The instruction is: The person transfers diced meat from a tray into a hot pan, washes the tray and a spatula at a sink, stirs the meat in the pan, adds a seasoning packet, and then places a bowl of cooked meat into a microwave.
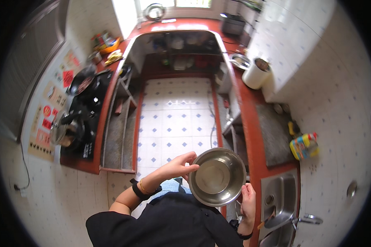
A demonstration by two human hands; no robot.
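A round stainless steel basin (212,176) is held in front of my body, tilted a little, between both hands. My left hand (184,165) grips its left rim, the thumb lying over the edge and the fingers partly hidden behind it. At the lower right rim, my right hand (247,197) holds on, its fingers on the edge. Only a faint pale sheen shows at the basin's bottom; whether it holds water I cannot tell.
To the right, a red counter (255,148) carries a stainless steel sink (278,197) with a faucet (309,219) and a yellow detergent bottle (303,145). To the left, a black gas stove (88,115) bears a wok (83,81) and a kettle (68,131).
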